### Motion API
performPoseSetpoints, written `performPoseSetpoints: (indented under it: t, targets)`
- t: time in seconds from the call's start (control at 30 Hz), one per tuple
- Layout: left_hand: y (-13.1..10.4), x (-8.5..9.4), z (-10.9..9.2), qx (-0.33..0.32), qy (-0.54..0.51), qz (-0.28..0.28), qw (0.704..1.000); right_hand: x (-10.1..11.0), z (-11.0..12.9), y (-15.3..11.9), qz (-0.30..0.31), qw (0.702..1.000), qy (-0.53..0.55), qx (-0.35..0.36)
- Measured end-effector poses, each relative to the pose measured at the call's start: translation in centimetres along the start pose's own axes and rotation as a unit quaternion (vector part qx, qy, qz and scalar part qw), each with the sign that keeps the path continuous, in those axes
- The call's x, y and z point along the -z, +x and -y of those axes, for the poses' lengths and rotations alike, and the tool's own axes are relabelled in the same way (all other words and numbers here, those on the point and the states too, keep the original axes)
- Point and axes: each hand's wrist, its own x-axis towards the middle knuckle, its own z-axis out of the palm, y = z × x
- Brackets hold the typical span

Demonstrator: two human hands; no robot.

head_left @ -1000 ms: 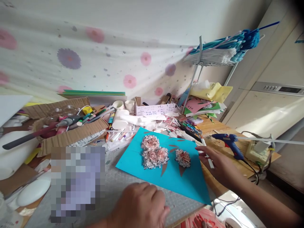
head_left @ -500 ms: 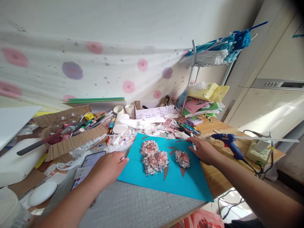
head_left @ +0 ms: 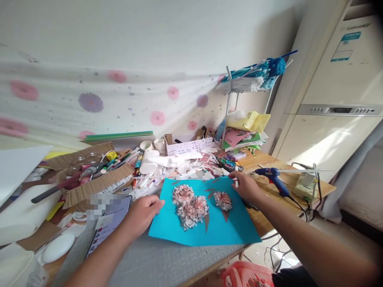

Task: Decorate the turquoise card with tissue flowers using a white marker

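The right hand (head_left: pixel 247 187) has closed its grip round a white glue stick (head_left: pixel 236 183) at the upper right corner of the blue card (head_left: pixel 230 229); half a second ago it rested at the same corner, a second ago it lay further out over the bench (head_left: pixel 263 217). The left hand (head_left: pixel 143 211), fingers loosely curled and holding nothing, touches the card's left edge, where earlier it hung low and clear of the card. The card lies flat on the grey cutting mat (head_left: pixel 167 261), between the two hands, bearing three shredded-paper flowers (head_left: pixel 191 203) with brown leaves. A phone (head_left: pixel 109 227) lies just left of the left hand; a blue glue gun (head_left: pixel 271 175) rests on the bench beyond the right hand
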Motion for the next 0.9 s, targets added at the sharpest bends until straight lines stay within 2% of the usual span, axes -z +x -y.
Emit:
performPoseSetpoints:
  t: [0.1, 0.2, 0.33, 0.43, 0.5, 0.6, 0.63, 0.67, 0.7, 0.73, 0.77, 0.83, 0.9]
  targets:
    - [-2.5, -0.2, -0.6, -0.008, -0.036, -0.003, 0.999, 0.1, 0.3, 0.9, -0.029, 0.999, 0.016, 0.003]
    - [-5.5, -1.4, -1.2, -0.018, -0.058, 0.009, 0.998, 1.1, 2.2, 3.7, -0.059, 0.996, 0.041, 0.045]
    - [-7.9, -5.0, -3.6, -0.106, -0.023, 0.001, 0.994, 4.1, 8.3, 8.4, -0.087, 0.980, 0.107, 0.143]
    - [-8.0, -8.7, -5.2, -0.225, 0.029, -0.010, 0.974, 6.1, 12.7, 9.2, -0.090, 0.957, 0.182, 0.209]
    - [-7.8, -10.9, -5.4, -0.308, 0.059, -0.011, 0.949, 6.3, 13.9, 7.2, -0.085, 0.937, 0.239, 0.239]
    - [-7.7, -12.6, -4.3, -0.408, 0.104, -0.045, 0.906, 4.6, 12.1, 1.0, -0.049, 0.909, 0.320, 0.262]
    - [-7.6, -12.5, -3.9, -0.430, 0.121, -0.062, 0.893, 3.7, 10.9, -1.4, -0.037, 0.899, 0.358, 0.251]
    - [-7.6, -12.2, -3.5, -0.447, 0.142, -0.078, 0.880, 2.8, 9.6, -3.6, -0.007, 0.867, 0.449, 0.215]
    - [-7.5, -11.6, -3.2, -0.460, 0.159, -0.095, 0.868, 2.1, 8.4, -5.5, 0.015, 0.850, 0.503, 0.158]
    - [-7.4, -10.8, -3.0, -0.481, 0.215, -0.103, 0.843, 1.5, 7.3, -7.1, 0.031, 0.846, 0.520, 0.111]
    - [-7.2, -10.1, -2.9, -0.476, 0.254, -0.097, 0.836, 1.2, 6.6, -8.2, 0.058, 0.848, 0.523, 0.063]
    - [-6.9, -8.8, -2.9, -0.448, 0.292, -0.060, 0.843, 0.9, 6.0, -9.5, 0.083, 0.846, 0.526, 0.016]
    - [-6.5, -8.1, -2.7, -0.441, 0.305, -0.033, 0.844, 0.9, 6.4, -9.7, 0.111, 0.847, 0.519, -0.022]
